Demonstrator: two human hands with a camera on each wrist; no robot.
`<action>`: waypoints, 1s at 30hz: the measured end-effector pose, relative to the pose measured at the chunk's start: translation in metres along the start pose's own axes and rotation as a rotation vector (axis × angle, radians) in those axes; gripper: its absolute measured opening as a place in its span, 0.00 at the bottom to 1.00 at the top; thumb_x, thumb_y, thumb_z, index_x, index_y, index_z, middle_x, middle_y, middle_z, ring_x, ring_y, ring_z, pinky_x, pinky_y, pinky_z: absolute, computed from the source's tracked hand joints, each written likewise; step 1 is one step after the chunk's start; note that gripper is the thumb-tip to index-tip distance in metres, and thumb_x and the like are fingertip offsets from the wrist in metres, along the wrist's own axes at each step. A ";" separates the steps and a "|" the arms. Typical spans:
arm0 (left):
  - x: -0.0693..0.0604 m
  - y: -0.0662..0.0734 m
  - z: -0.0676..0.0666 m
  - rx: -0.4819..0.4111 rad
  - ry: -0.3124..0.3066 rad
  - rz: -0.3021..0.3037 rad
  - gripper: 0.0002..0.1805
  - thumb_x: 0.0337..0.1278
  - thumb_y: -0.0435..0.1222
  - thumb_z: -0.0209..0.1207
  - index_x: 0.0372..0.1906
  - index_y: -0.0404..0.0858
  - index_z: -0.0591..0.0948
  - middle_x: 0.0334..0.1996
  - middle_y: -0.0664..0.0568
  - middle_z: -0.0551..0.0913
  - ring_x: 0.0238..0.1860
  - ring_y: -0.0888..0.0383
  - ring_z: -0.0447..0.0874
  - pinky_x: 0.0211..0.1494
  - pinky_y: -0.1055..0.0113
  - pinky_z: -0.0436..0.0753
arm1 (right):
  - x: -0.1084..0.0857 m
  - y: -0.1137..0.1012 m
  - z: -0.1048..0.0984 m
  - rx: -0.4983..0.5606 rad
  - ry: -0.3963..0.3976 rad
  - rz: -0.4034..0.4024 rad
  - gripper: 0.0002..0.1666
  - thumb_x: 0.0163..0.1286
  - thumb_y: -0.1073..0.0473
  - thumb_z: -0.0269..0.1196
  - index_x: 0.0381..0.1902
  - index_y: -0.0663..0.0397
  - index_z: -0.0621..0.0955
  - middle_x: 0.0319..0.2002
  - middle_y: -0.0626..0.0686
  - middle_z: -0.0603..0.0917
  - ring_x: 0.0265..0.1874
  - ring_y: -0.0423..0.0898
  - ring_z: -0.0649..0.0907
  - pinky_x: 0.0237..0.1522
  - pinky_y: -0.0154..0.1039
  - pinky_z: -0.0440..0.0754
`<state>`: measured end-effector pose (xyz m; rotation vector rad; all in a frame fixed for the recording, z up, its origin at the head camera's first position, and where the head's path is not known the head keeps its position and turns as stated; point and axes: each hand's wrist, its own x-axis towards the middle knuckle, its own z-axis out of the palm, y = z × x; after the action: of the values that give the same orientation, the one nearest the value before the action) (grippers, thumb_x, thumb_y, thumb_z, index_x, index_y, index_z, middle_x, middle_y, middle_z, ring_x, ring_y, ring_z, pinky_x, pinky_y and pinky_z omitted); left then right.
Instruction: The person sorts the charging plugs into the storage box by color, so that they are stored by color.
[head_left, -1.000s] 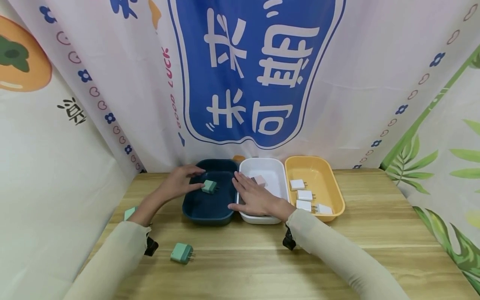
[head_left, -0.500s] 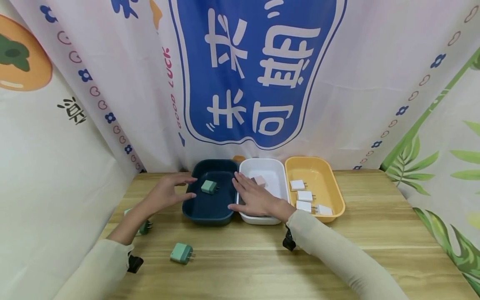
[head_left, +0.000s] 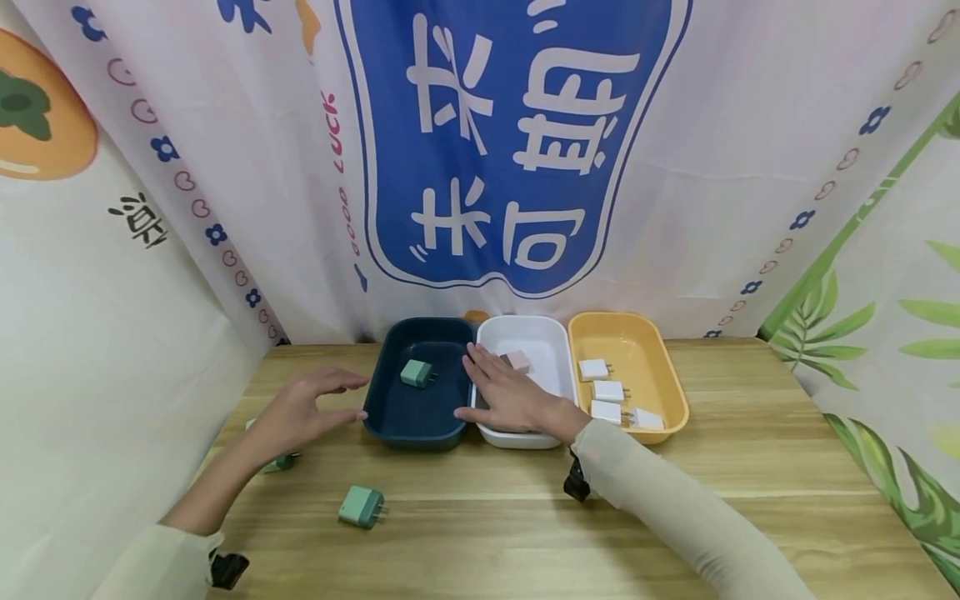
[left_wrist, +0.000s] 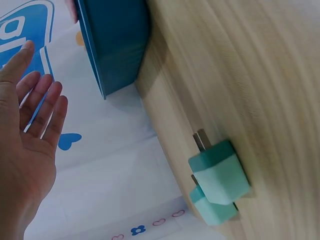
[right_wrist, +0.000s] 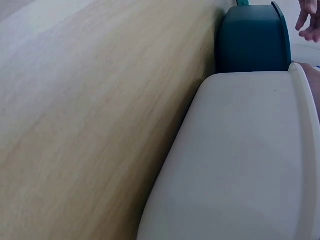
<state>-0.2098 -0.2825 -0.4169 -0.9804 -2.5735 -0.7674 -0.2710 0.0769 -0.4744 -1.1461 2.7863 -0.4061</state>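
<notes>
My left hand (head_left: 303,408) hovers just left of the dark blue tray (head_left: 420,438), fingers spread and holding nothing. Inside that tray lies a green plug charger (head_left: 416,373). My right hand (head_left: 510,396) lies with straight fingers over the white tray (head_left: 558,333), its fingertips near the rim shared with the blue one. Behind it a pinkish charger (head_left: 517,361) shows in part; the hand hides the rest of the tray. On the table sits another green charger (head_left: 362,507). Two more green chargers are by my left forearm, partly covered; the left wrist view shows the nearer charger (left_wrist: 220,172) plainly.
To the right of the white tray stands a yellow tray (head_left: 663,358) with several white plug chargers (head_left: 609,392). All three trays stand side by side near the back edge of the wooden table (head_left: 510,533). A printed curtain (head_left: 300,208) hangs behind them.
My left hand has let go of the green charger in the blue tray and drawn back left, out past the rim. My right hand has stayed in place.
</notes>
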 end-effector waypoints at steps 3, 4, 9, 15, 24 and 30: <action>-0.009 0.003 -0.003 -0.006 0.002 0.022 0.23 0.49 0.30 0.80 0.53 0.35 0.89 0.50 0.46 0.91 0.47 0.50 0.91 0.46 0.59 0.91 | 0.001 0.000 0.001 0.002 0.006 -0.005 0.58 0.79 0.24 0.47 0.86 0.59 0.48 0.87 0.61 0.41 0.86 0.54 0.43 0.82 0.62 0.53; -0.011 0.004 -0.004 -0.006 0.001 0.023 0.23 0.49 0.30 0.80 0.53 0.36 0.89 0.50 0.47 0.91 0.47 0.51 0.91 0.46 0.59 0.91 | 0.001 0.000 0.001 0.001 0.008 -0.005 0.58 0.79 0.24 0.46 0.86 0.60 0.48 0.87 0.61 0.41 0.86 0.55 0.43 0.82 0.62 0.53; -0.023 0.007 -0.005 0.009 -0.012 0.024 0.23 0.47 0.32 0.81 0.53 0.40 0.90 0.48 0.51 0.91 0.45 0.53 0.91 0.45 0.59 0.91 | 0.001 0.001 0.001 0.002 0.008 -0.006 0.58 0.79 0.24 0.47 0.86 0.61 0.50 0.87 0.61 0.41 0.86 0.55 0.43 0.82 0.62 0.54; -0.039 0.011 -0.001 -0.025 -0.056 -0.011 0.23 0.46 0.33 0.82 0.52 0.41 0.90 0.48 0.52 0.92 0.45 0.54 0.91 0.46 0.62 0.90 | 0.002 0.001 0.003 0.004 0.009 -0.009 0.58 0.79 0.24 0.48 0.86 0.61 0.50 0.87 0.61 0.42 0.86 0.54 0.43 0.82 0.60 0.54; -0.058 0.016 0.004 -0.052 -0.168 -0.076 0.24 0.50 0.42 0.81 0.53 0.41 0.89 0.51 0.51 0.91 0.50 0.52 0.90 0.50 0.55 0.90 | 0.002 0.000 0.003 0.002 0.012 -0.004 0.58 0.79 0.25 0.48 0.86 0.61 0.50 0.87 0.61 0.42 0.86 0.54 0.43 0.83 0.60 0.53; -0.067 0.017 0.006 -0.152 -0.299 -0.113 0.28 0.55 0.46 0.79 0.58 0.37 0.87 0.55 0.45 0.89 0.51 0.46 0.89 0.50 0.52 0.90 | 0.002 0.000 0.004 -0.001 0.015 0.002 0.58 0.79 0.25 0.48 0.86 0.61 0.50 0.87 0.61 0.42 0.86 0.53 0.42 0.83 0.58 0.52</action>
<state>-0.1503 -0.3037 -0.4446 -1.0736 -2.8829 -0.9201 -0.2718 0.0747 -0.4780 -1.1450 2.8002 -0.4153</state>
